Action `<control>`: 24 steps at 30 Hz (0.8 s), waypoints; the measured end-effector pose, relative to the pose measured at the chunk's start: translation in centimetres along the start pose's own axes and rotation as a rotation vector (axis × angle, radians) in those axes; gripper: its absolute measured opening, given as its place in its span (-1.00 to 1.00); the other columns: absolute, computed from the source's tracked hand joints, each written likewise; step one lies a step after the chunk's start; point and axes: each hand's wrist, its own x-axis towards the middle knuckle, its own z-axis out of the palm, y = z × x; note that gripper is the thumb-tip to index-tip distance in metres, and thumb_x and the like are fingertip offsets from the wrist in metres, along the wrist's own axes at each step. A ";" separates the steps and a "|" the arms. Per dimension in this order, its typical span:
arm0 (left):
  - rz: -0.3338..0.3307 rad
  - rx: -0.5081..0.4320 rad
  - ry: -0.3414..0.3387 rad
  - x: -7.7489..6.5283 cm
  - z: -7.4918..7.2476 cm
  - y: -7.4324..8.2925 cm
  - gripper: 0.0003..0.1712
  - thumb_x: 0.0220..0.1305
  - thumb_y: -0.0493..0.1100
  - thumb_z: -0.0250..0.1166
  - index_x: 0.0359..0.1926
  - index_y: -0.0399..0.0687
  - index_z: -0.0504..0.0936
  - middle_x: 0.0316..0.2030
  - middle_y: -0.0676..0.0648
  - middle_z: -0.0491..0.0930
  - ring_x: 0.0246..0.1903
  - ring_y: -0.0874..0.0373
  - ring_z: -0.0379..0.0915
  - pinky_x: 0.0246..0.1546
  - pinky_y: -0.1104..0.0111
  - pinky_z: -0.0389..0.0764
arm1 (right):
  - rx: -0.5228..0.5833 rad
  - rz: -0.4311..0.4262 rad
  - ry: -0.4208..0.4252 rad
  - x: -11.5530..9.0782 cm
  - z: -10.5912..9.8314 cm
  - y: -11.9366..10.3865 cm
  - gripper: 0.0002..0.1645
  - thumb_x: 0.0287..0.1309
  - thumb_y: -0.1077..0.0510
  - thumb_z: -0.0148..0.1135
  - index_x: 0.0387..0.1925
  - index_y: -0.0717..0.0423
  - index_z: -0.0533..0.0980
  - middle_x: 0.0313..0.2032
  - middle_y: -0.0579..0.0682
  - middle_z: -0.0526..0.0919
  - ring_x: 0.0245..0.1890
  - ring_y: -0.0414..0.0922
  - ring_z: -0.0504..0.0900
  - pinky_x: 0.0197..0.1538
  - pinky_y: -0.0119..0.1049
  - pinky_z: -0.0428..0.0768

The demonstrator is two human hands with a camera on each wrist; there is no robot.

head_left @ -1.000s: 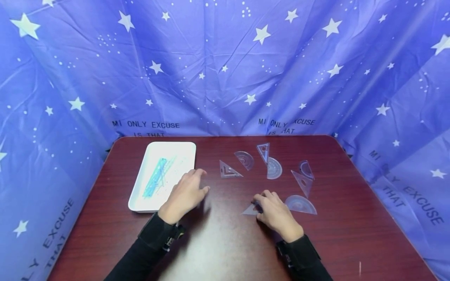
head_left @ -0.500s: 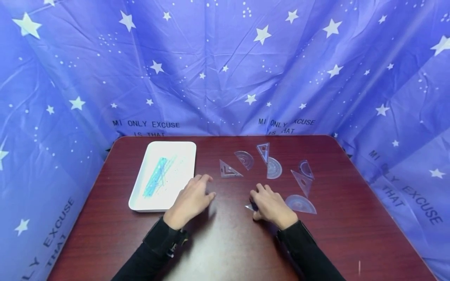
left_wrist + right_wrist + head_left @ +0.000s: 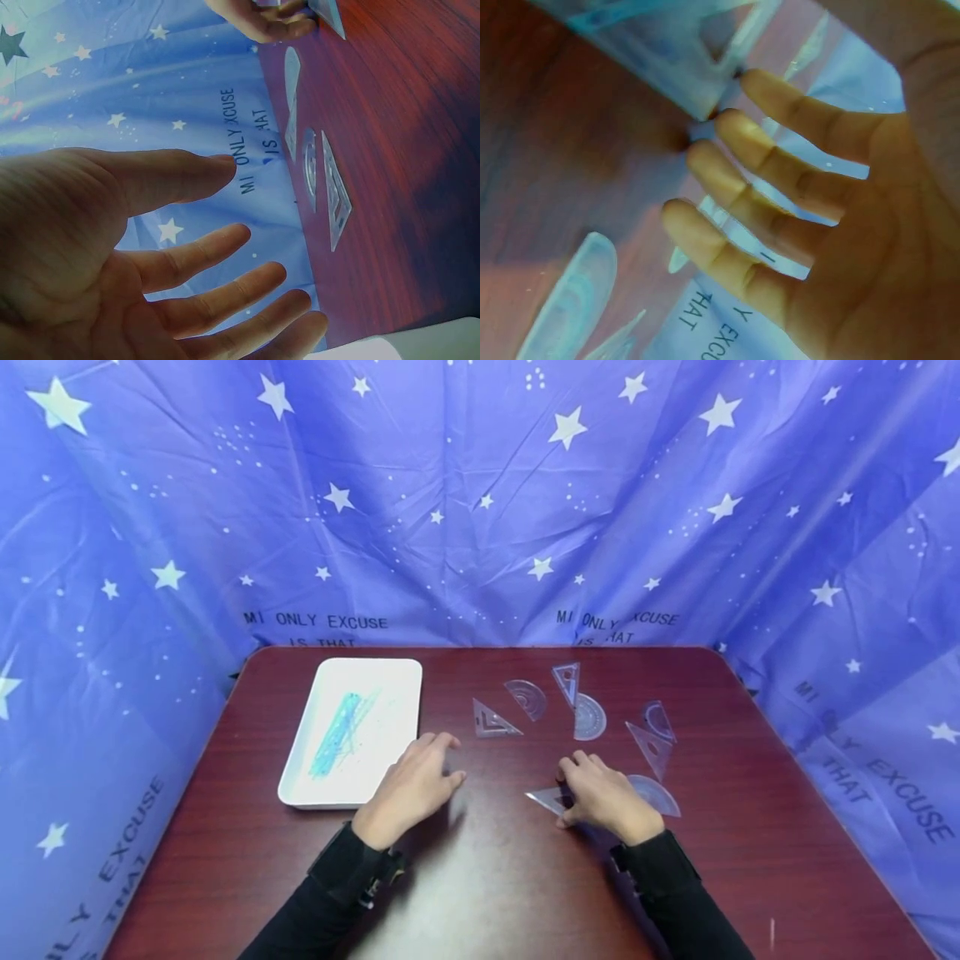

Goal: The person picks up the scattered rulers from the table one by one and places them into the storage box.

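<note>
My right hand (image 3: 609, 797) pinches a clear plastic set square (image 3: 547, 798) between thumb and fingers. In the right wrist view, the set square (image 3: 652, 56) is blurred, one corner at the fingertips, and the thumb's end is out of frame. My left hand (image 3: 411, 789) hovers beside the tray's right edge, fingers spread and loosely bent around nothing; the left wrist view shows its bare palm (image 3: 90, 277). A clear protractor (image 3: 654, 795) lies partly hidden behind my right hand. Another set square (image 3: 491, 723) lies between the hands, farther back.
A white tray (image 3: 408, 693) with blue-tinted clear pieces in it stands at the left. Toward the back lie a protractor (image 3: 527, 699), a set square (image 3: 566, 680) touching a second protractor (image 3: 590, 718), and at right another set square (image 3: 649, 748) against a protractor (image 3: 658, 722).
My right hand moved left a little, then back right, and more of the set square shows at its fingers. My left hand shifted slightly right and toward me.
</note>
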 end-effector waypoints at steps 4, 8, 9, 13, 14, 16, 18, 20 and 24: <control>0.011 -0.001 -0.003 0.1 0.1 0.2 -0.53 0.41 -0.08 0.45 0.28 -0.06 0.64 0.18 -0.16 0.67 0.23 -0.13 0.58 0.13 -0.10 0.69 | 0.032 0.013 -0.017 0.3 0.2 0.2 -0.38 -0.20 0.00 0.82 -0.21 0.03 0.54 -0.15 0.00 0.51 -0.13 -0.02 0.52 -0.22 -0.05 0.64; 0.016 0.005 -0.005 0.2 0.2 0.2 -0.53 0.41 -0.08 0.46 0.28 -0.06 0.65 0.19 -0.16 0.66 0.24 -0.14 0.57 0.15 -0.10 0.68 | 0.080 0.017 -0.023 0.8 0.3 0.6 -0.38 -0.23 0.00 0.82 -0.29 -0.02 0.50 -0.18 -0.02 0.46 -0.12 -0.01 0.48 -0.24 -0.07 0.61; 0.018 0.006 -0.006 0.2 0.3 0.2 -0.53 0.41 -0.08 0.46 0.28 -0.06 0.65 0.19 -0.16 0.66 0.24 -0.14 0.57 0.15 -0.09 0.68 | 0.090 0.015 -0.023 0.9 0.4 0.8 -0.38 -0.24 0.00 0.82 -0.30 -0.03 0.49 -0.19 -0.03 0.46 -0.12 -0.01 0.47 -0.22 -0.07 0.60; 0.022 0.006 -0.015 0.2 0.4 0.3 -0.53 0.42 -0.07 0.45 0.28 -0.07 0.64 0.18 -0.16 0.66 0.24 -0.14 0.57 0.13 -0.08 0.69 | 0.123 -0.003 -0.016 1.0 0.6 1.2 -0.39 -0.24 0.00 0.81 -0.33 -0.04 0.47 -0.23 -0.05 0.44 -0.15 -0.03 0.45 -0.14 -0.12 0.57; 0.025 0.006 -0.017 0.2 0.4 0.4 -0.53 0.42 -0.08 0.45 0.28 -0.07 0.64 0.17 -0.16 0.66 0.23 -0.14 0.57 0.12 -0.08 0.70 | 0.128 -0.011 -0.011 1.0 0.7 1.3 -0.40 -0.23 0.00 0.80 -0.33 -0.03 0.47 -0.24 -0.05 0.44 -0.16 -0.03 0.44 -0.12 -0.13 0.55; 0.026 0.007 -0.022 0.1 0.5 0.5 -0.53 0.42 -0.08 0.45 0.27 -0.07 0.64 0.16 -0.15 0.66 0.23 -0.14 0.57 0.09 -0.08 0.71 | 0.128 -0.035 0.005 0.8 0.7 1.4 -0.41 -0.21 0.01 0.79 -0.33 -0.02 0.48 -0.26 -0.05 0.44 -0.18 -0.05 0.44 -0.10 -0.14 0.53; 0.025 0.006 -0.026 0.1 0.6 0.5 -0.53 0.42 -0.08 0.45 0.28 -0.07 0.64 0.16 -0.15 0.66 0.23 -0.14 0.57 0.08 -0.08 0.71 | 0.128 -0.046 0.017 0.7 0.7 1.4 -0.44 -0.19 0.02 0.79 -0.33 -0.01 0.49 -0.27 -0.06 0.45 -0.20 -0.06 0.44 -0.08 -0.14 0.53; 0.028 0.004 -0.031 0.1 0.7 0.6 -0.53 0.42 -0.09 0.45 0.27 -0.08 0.64 0.17 -0.15 0.66 0.23 -0.14 0.57 0.09 -0.08 0.71 | 0.117 -0.059 0.032 0.5 0.7 1.3 -0.45 -0.18 0.03 0.78 -0.32 0.00 0.51 -0.27 -0.05 0.46 -0.21 -0.06 0.45 -0.07 -0.13 0.55; 0.074 -0.012 -0.046 0.1 1.6 0.9 -0.54 0.40 -0.12 0.45 0.25 -0.14 0.65 0.17 -0.19 0.66 0.23 -0.18 0.57 0.18 -0.08 0.67 | 0.099 -0.076 0.060 0.2 0.8 1.1 -0.47 -0.18 0.06 0.78 -0.32 0.01 0.53 -0.27 -0.05 0.48 -0.22 -0.05 0.49 -0.06 -0.09 0.58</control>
